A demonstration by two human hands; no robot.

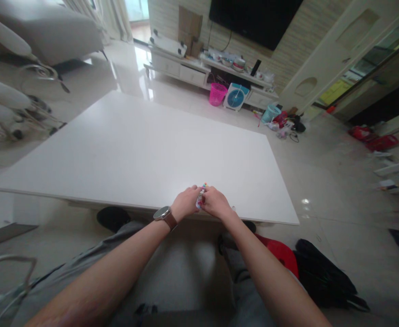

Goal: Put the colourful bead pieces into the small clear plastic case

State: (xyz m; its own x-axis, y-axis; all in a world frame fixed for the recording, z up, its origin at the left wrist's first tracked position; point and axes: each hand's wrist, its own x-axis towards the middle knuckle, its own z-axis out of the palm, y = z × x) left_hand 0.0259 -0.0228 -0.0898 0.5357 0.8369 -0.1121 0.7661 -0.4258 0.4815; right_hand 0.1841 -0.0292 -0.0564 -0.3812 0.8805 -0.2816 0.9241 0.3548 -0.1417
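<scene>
Grey trousers (124,234), bare forearms (127,259) — and a round watch (161,212), brown-strapped.

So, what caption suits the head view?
Left hand and right hand hold a small colourful item at the white table's near edge.

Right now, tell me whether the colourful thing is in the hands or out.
In: the colourful thing shows between the left hand and right hand, over the table.

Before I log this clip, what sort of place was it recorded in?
Most likely a living room at home: a wall-mounted television above a low white cabinet, with a grey sofa by the curtains.
</scene>
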